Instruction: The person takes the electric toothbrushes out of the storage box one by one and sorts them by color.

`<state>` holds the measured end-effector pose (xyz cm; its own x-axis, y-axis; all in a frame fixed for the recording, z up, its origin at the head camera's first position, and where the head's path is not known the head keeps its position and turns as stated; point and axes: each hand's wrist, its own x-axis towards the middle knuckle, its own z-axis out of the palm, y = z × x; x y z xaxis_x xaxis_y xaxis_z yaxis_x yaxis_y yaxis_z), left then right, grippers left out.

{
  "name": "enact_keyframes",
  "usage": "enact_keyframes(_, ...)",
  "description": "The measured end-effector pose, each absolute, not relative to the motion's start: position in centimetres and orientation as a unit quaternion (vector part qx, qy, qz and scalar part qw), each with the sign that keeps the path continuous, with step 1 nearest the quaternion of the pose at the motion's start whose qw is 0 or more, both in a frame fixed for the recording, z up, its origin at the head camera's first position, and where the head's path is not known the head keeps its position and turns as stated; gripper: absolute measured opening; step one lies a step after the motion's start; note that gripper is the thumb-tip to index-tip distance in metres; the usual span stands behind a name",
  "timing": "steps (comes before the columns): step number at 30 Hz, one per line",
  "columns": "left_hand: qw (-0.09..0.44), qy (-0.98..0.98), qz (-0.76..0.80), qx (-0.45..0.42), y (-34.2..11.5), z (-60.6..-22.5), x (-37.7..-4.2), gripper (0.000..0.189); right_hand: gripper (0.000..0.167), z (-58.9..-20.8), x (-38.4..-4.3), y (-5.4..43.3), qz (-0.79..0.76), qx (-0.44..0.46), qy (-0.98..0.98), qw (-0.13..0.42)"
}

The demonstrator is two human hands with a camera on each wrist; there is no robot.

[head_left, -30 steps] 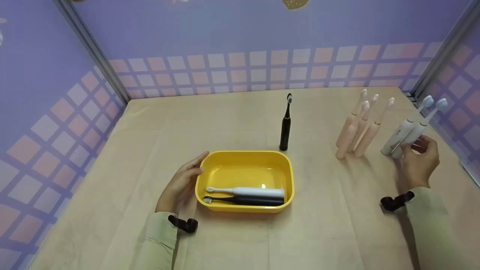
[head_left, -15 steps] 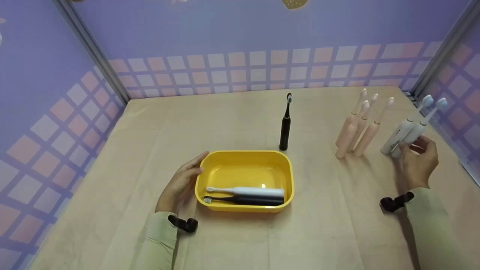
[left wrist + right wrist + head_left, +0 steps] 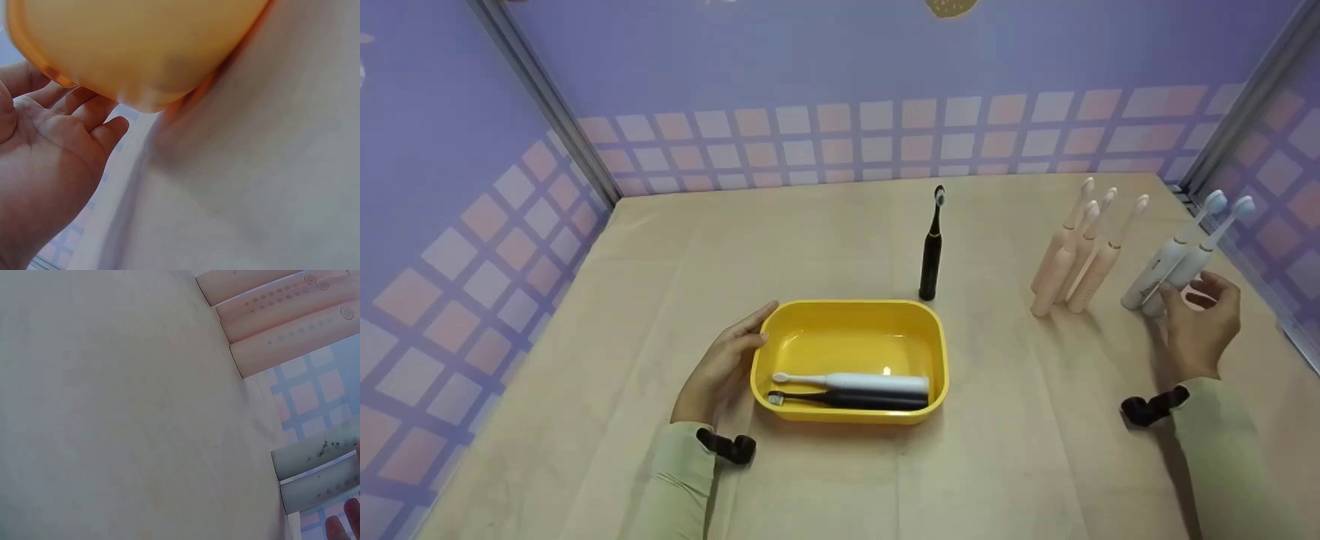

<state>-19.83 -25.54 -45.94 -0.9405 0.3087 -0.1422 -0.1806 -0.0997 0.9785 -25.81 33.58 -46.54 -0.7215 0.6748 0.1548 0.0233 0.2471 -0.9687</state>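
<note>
In the head view, a yellow bin (image 3: 855, 306) sits on the table, holding a white electric toothbrush (image 3: 877, 385) and a black one (image 3: 870, 400) laid side by side. My left hand (image 3: 724, 364) rests against the bin's left side, fingers along the outer wall; the left wrist view shows the palm and the bin's wall (image 3: 146, 50). On the far right stand two whitish electric toothbrushes with pale blue heads. My right hand (image 3: 1200, 322) has thumb and forefinger about the right-hand toothbrush (image 3: 1194, 264), its twin (image 3: 1155, 274) close beside it. Both bases meet the tabletop in the right wrist view.
Several pink electric toothbrushes (image 3: 1095, 277) stand in a cluster left of the whitish pair. A black electric toothbrush (image 3: 931, 266) stands upright behind the bin's right corner. Purple checked walls (image 3: 840, 142) close off the back and sides of the table.
Almost nothing moves. My right hand shifts very slightly at the whitish toothbrush, which stays standing; my left hand keeps its place at the bin.
</note>
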Motion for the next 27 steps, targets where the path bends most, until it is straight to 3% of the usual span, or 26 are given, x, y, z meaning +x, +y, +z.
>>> enact_keyframes(13, 0.162, 0.648, 0.743, 0.044, -25.5, -46.0, -19.9, 0.057, 0.037, -45.9, -25.4, 33.3, 0.593, -0.237, -0.688, 0.344)
enact_keyframes(27, 0.151, 0.666, 0.728, 0.050, -25.5, -46.0, -19.9, 0.056, 0.022, -44.3, -25.0, 30.7, 0.575, -0.162, -0.690, 0.409)
